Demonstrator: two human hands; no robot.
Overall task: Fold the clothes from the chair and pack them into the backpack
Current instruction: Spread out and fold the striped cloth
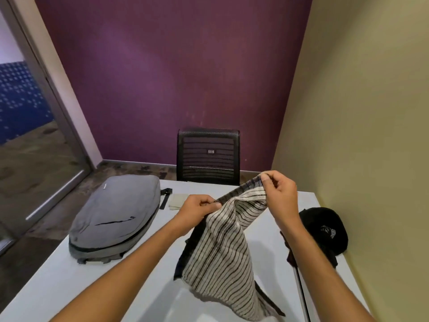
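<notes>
Lower centre of frame: both forearms reach in from bottom edge. Striped garment (222, 249), cream w/ dark stripes, hangs between the hands; its lower part drapes onto the white tabletop (58, 282) at bottom centre. Dark lining or a second dark layer shows behind its left edge, can't tell which.

Left hand (197, 209), centre of frame: fingers pinched shut on the garment's upper edge. Right hand (279, 190), right of centre and a bit higher: thumb and fingers pinching the same edge at a corner. Edge runs roughly taut between the two grips. Neither hand spread.

Right side, mid-height: black cap (325, 228) on tabletop near the yellow wall, partly behind right forearm. More dark cloth (329, 257) just below it, what it is unclear.

Left of centre: grey backpack (113, 217) lying flat on tabletop, looks zipped shut, rounded as if something's inside, contents not visible. Small beige folded cloth (177, 201) just beside its top end, near a black strap.

Far centre: black mesh chair (207, 156) behind tabletop, against purple wall. Backrest bare; seat hidden by tabletop, so can't say if clothes remain there.

Progress, judged: early to mid. Striped piece is in hand, being squared up by its edge, fold not yet made. Beige cloth prob. folded already, waiting. Left to do: fold striped piece, deal w/ dark cloth and cap if they count, open backpack, pack everything in. Nothing seen going into backpack yet.
</notes>
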